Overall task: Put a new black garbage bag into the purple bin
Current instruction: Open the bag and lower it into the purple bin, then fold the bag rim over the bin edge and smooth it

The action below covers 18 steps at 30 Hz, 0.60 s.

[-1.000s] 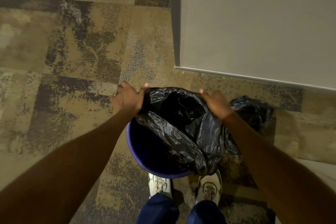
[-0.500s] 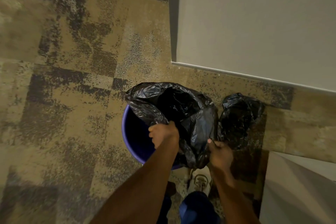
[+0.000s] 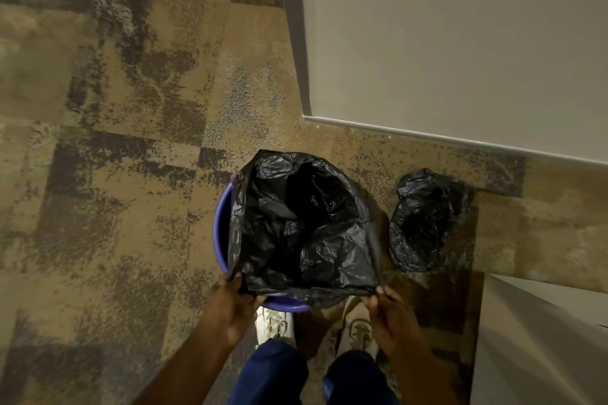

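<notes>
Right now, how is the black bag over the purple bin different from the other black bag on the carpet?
The bag over the purple bin is spread open, its near edge held by the left hand and right hand. The bag on the carpet is crumpled, looks smaller and lies untouched. Both are shiny black plastic.

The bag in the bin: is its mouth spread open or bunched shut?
Spread open. The bag gapes over the bin, its near edge stretched taut between the left hand and right hand.

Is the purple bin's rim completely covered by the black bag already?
No: the purple bin still shows bare rim on its left side and near the shoes, beside the black bag the hands are stretching.
</notes>
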Each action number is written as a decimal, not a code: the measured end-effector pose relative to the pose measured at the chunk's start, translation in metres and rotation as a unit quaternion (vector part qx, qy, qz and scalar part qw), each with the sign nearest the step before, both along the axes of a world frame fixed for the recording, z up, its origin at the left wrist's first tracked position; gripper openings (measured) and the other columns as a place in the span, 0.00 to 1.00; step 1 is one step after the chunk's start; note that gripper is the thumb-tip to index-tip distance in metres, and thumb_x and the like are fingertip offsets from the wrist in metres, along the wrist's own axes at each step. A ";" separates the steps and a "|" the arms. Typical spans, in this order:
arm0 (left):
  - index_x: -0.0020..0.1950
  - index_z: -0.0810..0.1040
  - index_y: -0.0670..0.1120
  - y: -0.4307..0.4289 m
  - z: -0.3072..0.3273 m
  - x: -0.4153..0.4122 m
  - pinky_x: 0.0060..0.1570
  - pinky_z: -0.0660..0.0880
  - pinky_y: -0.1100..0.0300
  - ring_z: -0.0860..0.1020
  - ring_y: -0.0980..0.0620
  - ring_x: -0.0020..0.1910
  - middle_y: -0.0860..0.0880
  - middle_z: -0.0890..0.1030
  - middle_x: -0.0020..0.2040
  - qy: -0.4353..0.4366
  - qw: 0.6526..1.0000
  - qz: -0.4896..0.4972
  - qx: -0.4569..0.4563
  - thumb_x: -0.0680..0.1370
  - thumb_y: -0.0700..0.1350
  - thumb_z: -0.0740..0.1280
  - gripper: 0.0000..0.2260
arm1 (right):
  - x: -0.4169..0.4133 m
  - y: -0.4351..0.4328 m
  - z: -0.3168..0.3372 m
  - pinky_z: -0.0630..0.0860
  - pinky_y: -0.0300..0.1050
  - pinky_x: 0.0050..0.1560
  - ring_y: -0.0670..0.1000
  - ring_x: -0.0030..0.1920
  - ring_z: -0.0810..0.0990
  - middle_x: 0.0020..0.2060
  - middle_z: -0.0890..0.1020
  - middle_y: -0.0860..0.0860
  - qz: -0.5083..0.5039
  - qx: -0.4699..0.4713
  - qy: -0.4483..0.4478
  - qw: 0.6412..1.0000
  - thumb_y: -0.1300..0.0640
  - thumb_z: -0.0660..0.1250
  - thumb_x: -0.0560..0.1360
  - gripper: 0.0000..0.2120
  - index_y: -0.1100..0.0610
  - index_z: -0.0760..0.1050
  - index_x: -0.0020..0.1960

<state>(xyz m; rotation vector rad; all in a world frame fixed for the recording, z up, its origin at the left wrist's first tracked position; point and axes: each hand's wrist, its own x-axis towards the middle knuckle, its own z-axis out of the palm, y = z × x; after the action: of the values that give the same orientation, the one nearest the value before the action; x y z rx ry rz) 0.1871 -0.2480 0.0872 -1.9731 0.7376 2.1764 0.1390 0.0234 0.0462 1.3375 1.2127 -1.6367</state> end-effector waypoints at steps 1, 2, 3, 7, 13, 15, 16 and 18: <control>0.55 0.76 0.47 -0.002 -0.002 0.005 0.34 0.83 0.54 0.80 0.45 0.47 0.45 0.85 0.46 -0.001 1.000 0.001 -0.002 0.82 0.38 0.52 0.13 | 0.005 -0.002 -0.001 0.80 0.37 0.45 0.49 0.45 0.77 0.45 0.76 0.53 0.009 -0.005 0.012 1.000 0.66 0.58 0.80 0.06 0.58 0.72 0.49; 0.57 0.75 0.47 -0.004 -0.003 0.009 0.34 0.83 0.54 0.80 0.45 0.47 0.45 0.84 0.47 -0.003 1.000 0.000 -0.006 0.82 0.39 0.52 0.13 | 0.010 -0.002 -0.004 0.79 0.40 0.52 0.50 0.50 0.77 0.49 0.76 0.53 0.014 -0.011 0.017 1.000 0.66 0.58 0.80 0.08 0.55 0.71 0.49; 0.58 0.74 0.47 -0.005 -0.005 0.012 0.34 0.82 0.55 0.79 0.46 0.46 0.46 0.83 0.49 -0.006 1.000 -0.001 -0.013 0.82 0.40 0.52 0.13 | 0.013 -0.005 -0.004 0.78 0.44 0.59 0.52 0.55 0.76 0.52 0.75 0.54 0.017 -0.017 0.019 1.000 0.66 0.58 0.80 0.09 0.53 0.71 0.49; 0.55 0.75 0.49 -0.003 -0.010 0.021 0.35 0.78 0.57 0.77 0.50 0.42 0.48 0.80 0.47 -0.040 0.998 -0.005 -0.039 0.83 0.46 0.52 0.12 | 0.025 -0.019 -0.012 0.83 0.49 0.42 0.56 0.47 0.77 0.45 0.76 0.58 -0.074 -0.036 0.005 0.997 0.69 0.57 0.79 0.06 0.62 0.71 0.46; 0.51 0.79 0.46 -0.005 -0.020 0.028 0.37 0.81 0.54 0.83 0.48 0.39 0.48 0.86 0.41 -0.034 0.998 0.002 -0.058 0.81 0.48 0.56 0.13 | 0.033 -0.031 -0.016 0.83 0.57 0.34 0.58 0.39 0.82 0.43 0.76 0.62 -0.081 -0.037 -0.025 0.996 0.68 0.49 0.81 0.12 0.65 0.71 0.50; 0.52 0.79 0.44 -0.007 -0.023 0.030 0.37 0.82 0.52 0.83 0.45 0.39 0.46 0.86 0.40 -0.064 0.994 -0.026 -0.082 0.79 0.49 0.60 0.12 | 0.031 -0.038 -0.015 0.83 0.55 0.33 0.57 0.36 0.79 0.39 0.75 0.62 -0.023 -0.009 -0.034 0.999 0.70 0.52 0.80 0.09 0.65 0.72 0.51; 0.51 0.80 0.43 -0.008 -0.026 0.031 0.40 0.80 0.51 0.83 0.44 0.40 0.45 0.86 0.40 -0.086 0.989 -0.065 -0.103 0.79 0.51 0.62 0.13 | 0.031 -0.041 -0.016 0.83 0.55 0.34 0.56 0.35 0.79 0.37 0.73 0.61 0.001 0.000 -0.024 1.000 0.71 0.53 0.79 0.08 0.67 0.71 0.53; 0.47 0.80 0.42 -0.011 -0.030 0.030 0.41 0.79 0.50 0.82 0.42 0.40 0.42 0.84 0.41 -0.119 0.973 -0.120 -0.158 0.78 0.53 0.63 0.15 | 0.031 -0.048 -0.021 0.82 0.58 0.40 0.54 0.33 0.77 0.35 0.71 0.60 0.041 0.027 -0.021 0.999 0.73 0.54 0.78 0.12 0.67 0.69 0.59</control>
<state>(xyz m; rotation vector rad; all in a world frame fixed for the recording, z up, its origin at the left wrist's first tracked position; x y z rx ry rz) 0.2173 -0.2593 0.0572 -2.1024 1.2697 1.7337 0.1704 -0.0245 0.0252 1.3310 1.2775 -1.5206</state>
